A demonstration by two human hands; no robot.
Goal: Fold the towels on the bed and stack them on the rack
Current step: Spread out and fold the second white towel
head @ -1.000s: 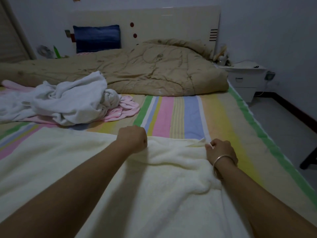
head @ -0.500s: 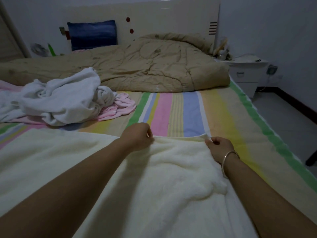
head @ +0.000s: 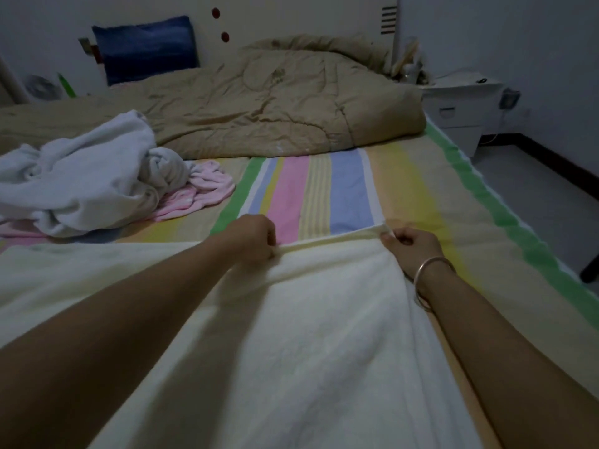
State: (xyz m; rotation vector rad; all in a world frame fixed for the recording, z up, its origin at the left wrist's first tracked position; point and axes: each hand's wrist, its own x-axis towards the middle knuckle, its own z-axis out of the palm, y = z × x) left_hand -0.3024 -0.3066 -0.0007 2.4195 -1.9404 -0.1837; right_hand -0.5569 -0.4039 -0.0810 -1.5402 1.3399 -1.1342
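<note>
A large cream towel lies spread across the near part of the striped bed. My left hand pinches its far edge, and my right hand, with a bangle on the wrist, pinches the far right corner. The edge is pulled straight and taut between both hands. A crumpled white towel lies in a heap at the left, on top of a pink towel. The rack is not in view.
A tan quilt is bunched across the head of the bed, with a blue pillow against the headboard. A white nightstand stands at the right, beside grey floor. A dark object pokes in at the right edge.
Both hands have pushed the cream towel's far edge away from me and drawn it straight; the bunched folds between them have flattened. The camera has leaned forward.
</note>
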